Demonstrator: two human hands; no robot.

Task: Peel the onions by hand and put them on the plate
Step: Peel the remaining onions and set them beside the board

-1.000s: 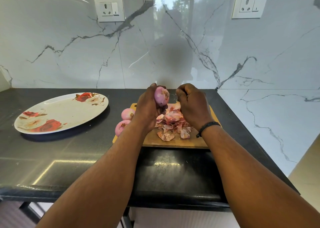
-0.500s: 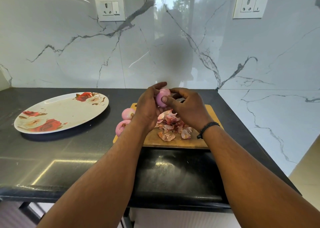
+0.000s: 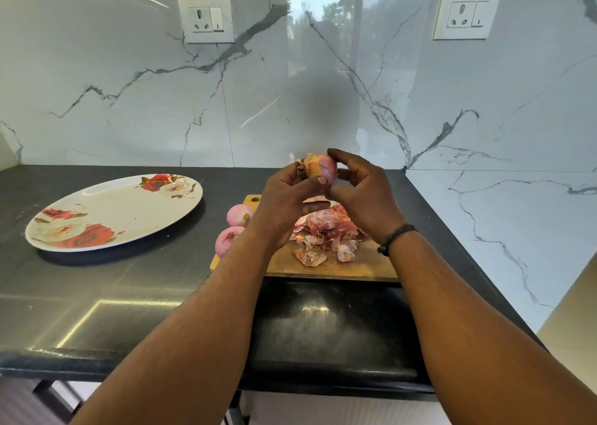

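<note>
Both hands hold one pink onion [image 3: 319, 167] in the air above the wooden cutting board [image 3: 339, 266]. My left hand [image 3: 284, 204] cups it from the left, thumb across its front, with loose papery skin sticking out at its top left. My right hand [image 3: 361, 195] grips it from the right with fingers curled over the top. Two peeled onions [image 3: 239, 215] [image 3: 227, 238] lie at the board's left edge. A pile of onion skins [image 3: 326, 230] covers the board's middle. The oval rose-patterned plate [image 3: 113, 211] sits to the left with nothing on it.
The black counter [image 3: 129, 295] ends at a front edge near me and at a marble side wall [image 3: 517, 230] on the right. The marble backsplash carries two wall sockets [image 3: 205, 19] [image 3: 466, 14].
My right hand has come up from the skin pile to the onion and now grips it from the right. The onion has turned in my hands, showing loose skin at its top left.
</note>
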